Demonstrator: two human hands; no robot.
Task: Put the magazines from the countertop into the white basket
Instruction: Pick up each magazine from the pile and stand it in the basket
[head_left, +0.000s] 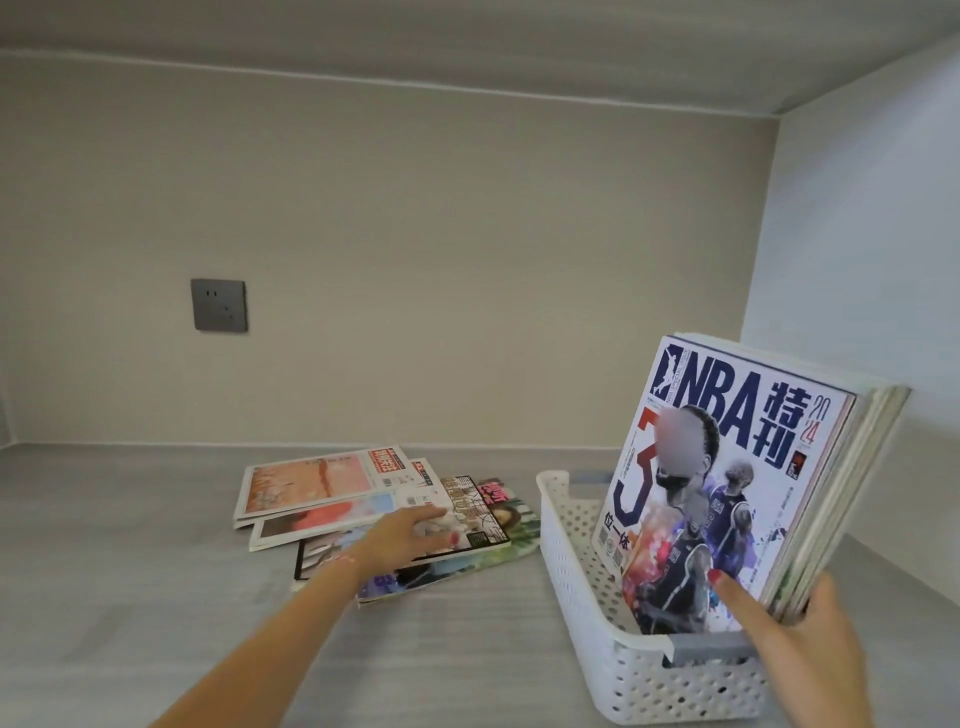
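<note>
Beige wall (467, 234), grey socket (218, 305), pale countertop (130, 545)

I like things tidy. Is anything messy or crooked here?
Yes. The magazines on the countertop lie fanned in a crooked, overlapping pile, under the left hand. The stack in the white basket leans tilted, propped by the right hand.

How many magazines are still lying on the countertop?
5 visible: orange-cover magazine farthest back, pale one below it, black-bordered one under the left hand, two partly covered beneath. More may hide.
</note>
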